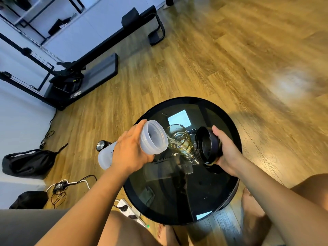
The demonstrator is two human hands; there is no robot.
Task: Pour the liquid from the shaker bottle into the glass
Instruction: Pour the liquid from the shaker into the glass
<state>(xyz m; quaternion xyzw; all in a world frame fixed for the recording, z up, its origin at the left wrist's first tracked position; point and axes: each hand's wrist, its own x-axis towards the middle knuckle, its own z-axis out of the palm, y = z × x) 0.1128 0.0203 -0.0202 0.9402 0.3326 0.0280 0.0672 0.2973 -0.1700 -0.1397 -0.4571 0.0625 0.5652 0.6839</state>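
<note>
Item: pour in progress, head view.

Shaker (142, 144): translucent, lid off, tipped nearly level, mouth just above and left of the glass rim. Held by the left hand (130, 151), fingers wrapped round the body and pressed against it.

Liquid (173, 142): a thin clear stream ran from the shaker's lip into the glass; a pale yellow pool already lay in the bottom.

Glass (181, 143): clear, upright, standing on the counter (177, 197), a round dark glass top, between the two hands.

Lid (206, 145): black, held on edge just right of the glass by the right hand (225, 151), fingers closed round its rim, thumb on top.

Step, as judged: midway through the pour; the amount left in the shaker could not be told, its wall being cloudy.

Next move, as judged: a steadier, steeper tilt to empty the shaker while its lip stays over the glass mouth, then a return to upright. The lid sat close to the glass and would want keeping clear of it.
</note>
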